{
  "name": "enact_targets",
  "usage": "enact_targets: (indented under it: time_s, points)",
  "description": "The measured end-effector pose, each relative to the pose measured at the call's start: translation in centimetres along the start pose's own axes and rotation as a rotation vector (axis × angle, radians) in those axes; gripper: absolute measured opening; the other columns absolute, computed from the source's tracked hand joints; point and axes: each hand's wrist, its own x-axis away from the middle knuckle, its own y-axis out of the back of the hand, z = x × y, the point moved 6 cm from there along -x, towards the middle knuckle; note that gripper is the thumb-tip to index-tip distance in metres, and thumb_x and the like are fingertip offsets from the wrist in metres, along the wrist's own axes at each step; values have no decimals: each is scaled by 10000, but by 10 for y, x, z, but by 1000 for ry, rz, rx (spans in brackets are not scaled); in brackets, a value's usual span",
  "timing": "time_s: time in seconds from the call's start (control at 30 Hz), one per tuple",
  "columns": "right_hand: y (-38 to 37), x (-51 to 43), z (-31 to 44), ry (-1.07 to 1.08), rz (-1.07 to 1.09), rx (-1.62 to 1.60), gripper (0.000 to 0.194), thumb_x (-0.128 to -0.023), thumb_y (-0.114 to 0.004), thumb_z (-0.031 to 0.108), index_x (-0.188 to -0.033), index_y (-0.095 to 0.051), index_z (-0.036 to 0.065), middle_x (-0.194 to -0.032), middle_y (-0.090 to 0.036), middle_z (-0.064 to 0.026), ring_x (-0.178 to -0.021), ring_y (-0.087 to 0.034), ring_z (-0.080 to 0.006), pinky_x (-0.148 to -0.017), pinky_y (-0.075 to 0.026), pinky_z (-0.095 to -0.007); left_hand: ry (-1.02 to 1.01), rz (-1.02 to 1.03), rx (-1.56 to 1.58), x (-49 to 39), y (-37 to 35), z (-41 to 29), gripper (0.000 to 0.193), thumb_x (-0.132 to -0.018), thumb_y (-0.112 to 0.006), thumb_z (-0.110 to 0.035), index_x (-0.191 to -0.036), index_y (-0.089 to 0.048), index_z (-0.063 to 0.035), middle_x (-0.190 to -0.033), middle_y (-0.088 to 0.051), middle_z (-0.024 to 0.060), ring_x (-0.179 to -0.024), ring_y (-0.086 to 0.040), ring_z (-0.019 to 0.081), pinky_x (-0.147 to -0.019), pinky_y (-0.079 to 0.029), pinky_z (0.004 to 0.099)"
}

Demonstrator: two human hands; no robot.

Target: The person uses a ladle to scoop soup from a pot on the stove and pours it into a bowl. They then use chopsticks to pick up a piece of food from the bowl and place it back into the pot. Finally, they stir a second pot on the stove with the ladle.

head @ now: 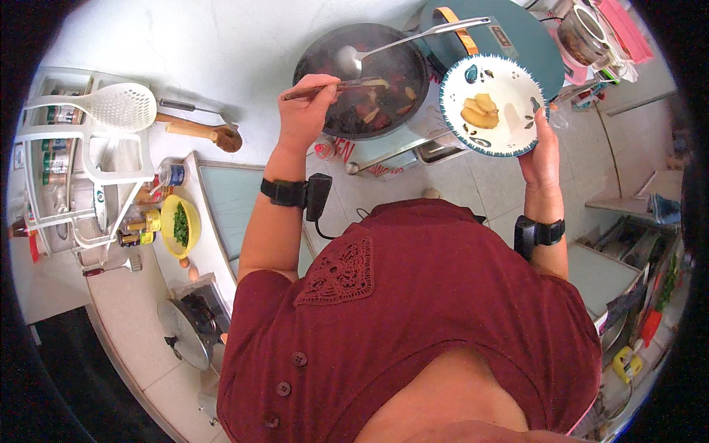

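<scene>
My left hand [310, 105] holds a pair of wooden chopsticks [352, 85] over a dark round pan [306, 58]. A pale yellowish slice [379, 83] is at their tips. Steam hazes the dark liquid in the pan, where reddish pieces and pale slices show. Inside it rests a metal ladle [348, 60], its handle reaching out over the rim to the right. To the right of the pan, my right hand [541, 147] grips the edge of a white plate [515, 119] with a blue-green fringed rim. Several yellowish slices [480, 112], perhaps ginger, lie on the plate.
Behind the plate is a large dark-green round lid [532, 39] with an orange-brown handle. At left stand a white rack [88, 171] with spice jars, a white slotted skimmer [124, 105], and a yellow basket [193, 232] of chopped greens beside eggs [193, 272]. A glass lid [183, 332] lies lower left.
</scene>
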Motion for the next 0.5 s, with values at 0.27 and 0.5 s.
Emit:
enact_targets:
  time_s: [0.27, 0.5]
  points:
    - [-4, 0, 0, -17, 50, 1, 486, -957, -467, 350, -1275, -444, -16, -1178, -576, -124, -975, -613, -205, -768, -514, -324, 125, 1, -67, 7, -6, 25, 95, -844, -597, -13, -894, -677, -13, -863, -654, 42, -779, -627, 125, -677, -520, 256]
    - [1, -4, 0, 22, 15, 5, 492, -944, -489, 371, -1260, -464, -4, -1152, -599, -112, -951, -640, -197, -748, -546, -327, 119, -93, -132, 21, 35, 7, 89, -850, -593, -30, -893, -666, -3, -832, -661, 54, -763, -635, 136, -642, -512, 249]
